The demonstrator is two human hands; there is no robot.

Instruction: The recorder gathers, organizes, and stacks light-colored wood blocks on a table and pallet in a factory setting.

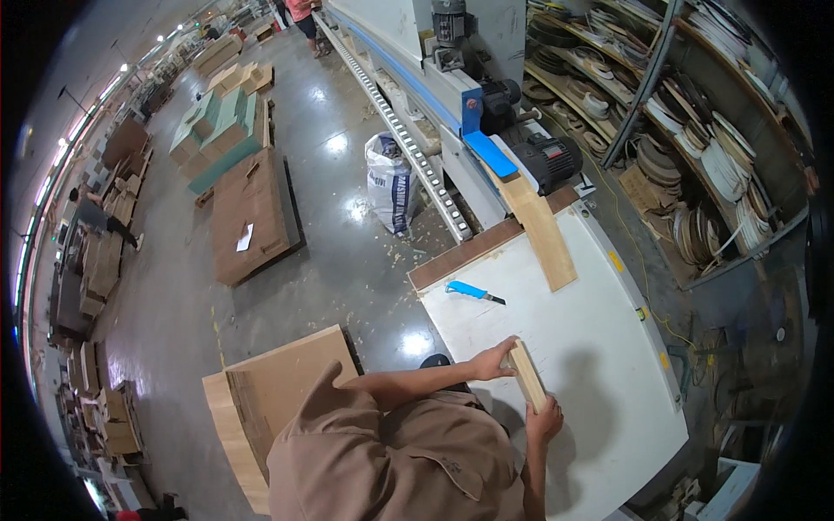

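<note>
A short, pale wooden board (527, 377) is held at both its ends over the white tabletop (608, 321). My left hand (495, 360) is closed around its far end. The near end is gripped by my right hand (545, 418). Whether it is one board or several thin pieces pressed together, I cannot tell. Farther back on the tabletop lies a utility knife (469, 290) with a blue handle and a dark blade, apart from both hands. Beyond it, a long wooden strip (549, 247) runs from the machine onto the table.
A long machine (413, 82) with a roller track and motors stands ahead. Beside it is a white sack (389, 184). Shelves (660, 113) of coiled edge banding fill the right. Stacked panels (252, 217) stand on the left, with another panel stack (291, 365) close to my left side.
</note>
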